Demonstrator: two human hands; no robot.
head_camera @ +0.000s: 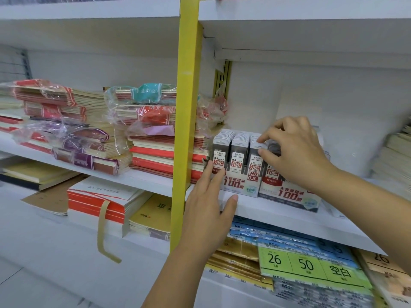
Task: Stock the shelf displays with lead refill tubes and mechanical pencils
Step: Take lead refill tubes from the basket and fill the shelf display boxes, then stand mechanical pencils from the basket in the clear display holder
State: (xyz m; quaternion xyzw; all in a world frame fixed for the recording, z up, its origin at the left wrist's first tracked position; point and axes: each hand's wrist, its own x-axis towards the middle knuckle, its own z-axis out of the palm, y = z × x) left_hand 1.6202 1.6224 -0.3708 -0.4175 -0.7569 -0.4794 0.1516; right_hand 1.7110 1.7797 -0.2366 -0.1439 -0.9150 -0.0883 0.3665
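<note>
Left hand [211, 196]: nearest the lens, reaching up from 6 o'clock to frame centre; its fingers [210, 174] are straight and released, tips touching the left front corner of the left display box [238, 185], thumb lying on the front edge of the shelf [266, 215], grasping nothing.
Right hand [295, 152]: comes in from 4 o'clock and sits at 2 o'clock of the left hand; index finger and thumb are curled, grasping the top of a lead refill tube [254, 162].
Lead refill tube: upright at the front of the third row from the left in the left display box; dark body, white label reading 0.5.
Left display box: stands on the shelf just right of centre, packed with three rows of upright tubes, red "100" printed on its front.
Right display box [289, 194]: just beside the left one at its 3 o'clock, a tube marked 0.7 at its front, partly hidden by the right wrist.
Shelf: white board sloping from 9 o'clock down toward 4 o'clock.
Yellow post [186, 130]: upright from 12 to 6 o'clock, just left of the boxes.
Wrapped notebook stacks [142, 121]: at 9 o'clock of the post, red, purple and teal covers in loose clear film.
Green label sheet [311, 266]: at 5 o'clock, below the shelf, printed 26 and 50, lying over blue packs [262, 235].
</note>
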